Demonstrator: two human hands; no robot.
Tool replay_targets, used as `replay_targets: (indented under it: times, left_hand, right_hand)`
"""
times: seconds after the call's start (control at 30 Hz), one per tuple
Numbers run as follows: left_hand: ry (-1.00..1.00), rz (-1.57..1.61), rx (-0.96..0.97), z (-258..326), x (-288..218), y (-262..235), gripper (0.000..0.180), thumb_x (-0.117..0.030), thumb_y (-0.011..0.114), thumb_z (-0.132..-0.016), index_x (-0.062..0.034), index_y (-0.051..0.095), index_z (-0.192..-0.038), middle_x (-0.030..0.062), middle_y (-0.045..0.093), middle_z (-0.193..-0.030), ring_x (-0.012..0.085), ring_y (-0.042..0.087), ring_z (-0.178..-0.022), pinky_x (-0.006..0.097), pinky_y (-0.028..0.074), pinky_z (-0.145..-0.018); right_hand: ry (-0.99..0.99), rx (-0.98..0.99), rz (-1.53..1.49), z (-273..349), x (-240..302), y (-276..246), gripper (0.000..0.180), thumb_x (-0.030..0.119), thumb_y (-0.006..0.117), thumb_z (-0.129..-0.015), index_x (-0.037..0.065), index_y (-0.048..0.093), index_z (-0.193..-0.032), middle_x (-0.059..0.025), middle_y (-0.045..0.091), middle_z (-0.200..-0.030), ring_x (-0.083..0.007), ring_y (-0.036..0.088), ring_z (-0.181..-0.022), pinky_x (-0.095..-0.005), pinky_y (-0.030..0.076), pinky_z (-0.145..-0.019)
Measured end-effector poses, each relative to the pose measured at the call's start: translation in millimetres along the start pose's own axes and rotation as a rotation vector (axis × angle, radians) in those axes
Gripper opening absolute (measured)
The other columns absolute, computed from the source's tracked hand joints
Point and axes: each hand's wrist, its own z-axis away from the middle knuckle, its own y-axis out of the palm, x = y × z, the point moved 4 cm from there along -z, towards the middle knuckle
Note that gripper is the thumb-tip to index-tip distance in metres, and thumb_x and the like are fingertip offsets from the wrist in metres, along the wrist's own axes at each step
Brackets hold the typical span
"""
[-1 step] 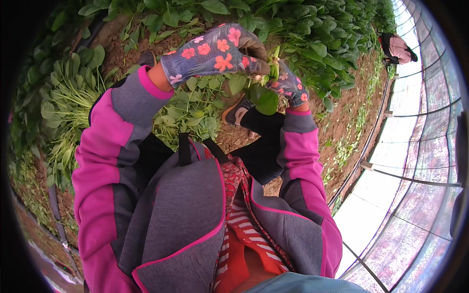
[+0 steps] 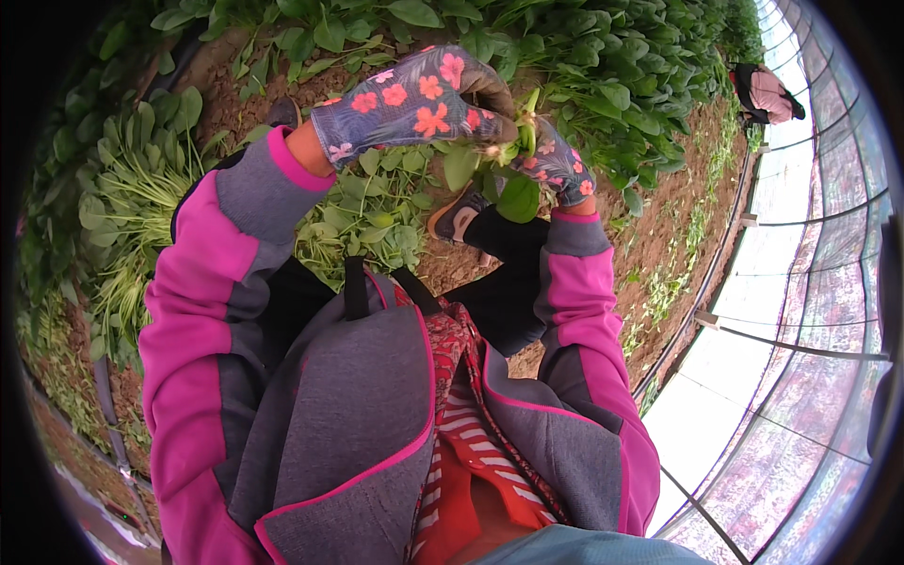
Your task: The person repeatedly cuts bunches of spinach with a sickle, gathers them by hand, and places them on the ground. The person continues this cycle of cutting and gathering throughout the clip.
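Note:
My left hand, in a blue glove with coral flowers, reaches across the top middle with fingers curled in a pinch. Its fingertips close on the pale stem base of a small spinach plant, whose green leaves hang down. On the other side, my right hand, in a matching glove, is wrapped against the same plant's stems; its fingers are mostly hidden behind them. Below my hands, loose spinach leaves lie on the soil between my legs. A larger heap of pulled spinach with long pale stems lies at the left.
Dense standing spinach grows along the far side. My shoe rests on brown soil. Another person bends down at the far right, beside the translucent plastic wall. A dark hose runs along the left ground.
The spinach plant between my hands has shifted and turned slightly, its hanging leaf a little higher. My arms have hardly moved.

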Motion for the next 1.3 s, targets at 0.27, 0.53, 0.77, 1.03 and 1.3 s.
replay_targets:
  times: [0.27, 0.53, 0.77, 1.03, 1.3]
  left_hand:
    - [0.111, 0.385, -0.087, -7, 19, -14, 0.027, -0.027, 0.067, -0.085, -0.0018, 0.064, -0.096, 0.0021, 0.065, -0.084, 0.0083, 0.061, -0.071, 0.023, 0.05, -0.062]
    - [-0.138, 0.914, -0.572, 13, -5, -51, 0.016, -0.022, 0.062, -0.09, -0.0058, 0.06, -0.094, 0.0044, 0.065, -0.089, 0.0118, 0.062, -0.073, 0.026, 0.052, -0.064]
    - [-0.016, 0.389, -0.398, 23, -31, -86, 0.039, -0.039, 0.062, -0.087, -0.0046, 0.062, -0.106, 0.0038, 0.064, -0.088, 0.0083, 0.057, -0.072, 0.024, 0.046, -0.061]
    - [0.29, -0.202, -0.321, 4, -12, -32, 0.021, -0.021, 0.066, -0.085, -0.0067, 0.068, -0.1, 0.0069, 0.063, -0.089, 0.0201, 0.063, -0.085, 0.029, 0.051, -0.073]
    - [0.45, -0.491, -0.459, 4, -8, -24, 0.029, -0.024, 0.069, -0.08, -0.0039, 0.066, -0.101, 0.0113, 0.062, -0.093, 0.0267, 0.062, -0.08, 0.033, 0.05, -0.071]
  right_hand:
    - [0.089, -0.135, 0.175, 1, 4, -7, 0.049, 0.011, 0.07, -0.079, 0.002, 0.049, -0.123, -0.0056, 0.059, -0.114, -0.0167, 0.059, -0.099, -0.0289, 0.049, -0.085]
    - [0.137, -0.06, -0.076, -6, 0, -3, 0.055, 0.01, 0.063, -0.085, 0.002, 0.04, -0.134, -0.0155, 0.05, -0.131, -0.0252, 0.057, -0.11, -0.036, 0.048, -0.092]
    - [-0.025, -0.01, -0.576, -14, 46, 9, 0.049, 0.006, 0.071, -0.073, 0.001, 0.054, -0.119, -0.0162, 0.061, -0.113, -0.0266, 0.065, -0.091, -0.0384, 0.052, -0.082]
    - [-0.086, 0.161, -0.678, -19, 44, 19, 0.065, 0.035, 0.068, -0.083, 0.001, 0.042, -0.132, -0.0198, 0.054, -0.123, -0.0298, 0.058, -0.104, -0.0388, 0.048, -0.088]
    - [0.334, -0.004, -0.197, -12, -10, 11, 0.082, 0.041, 0.072, -0.074, -0.002, 0.037, -0.135, -0.0175, 0.052, -0.126, -0.0282, 0.057, -0.108, -0.0384, 0.047, -0.093]
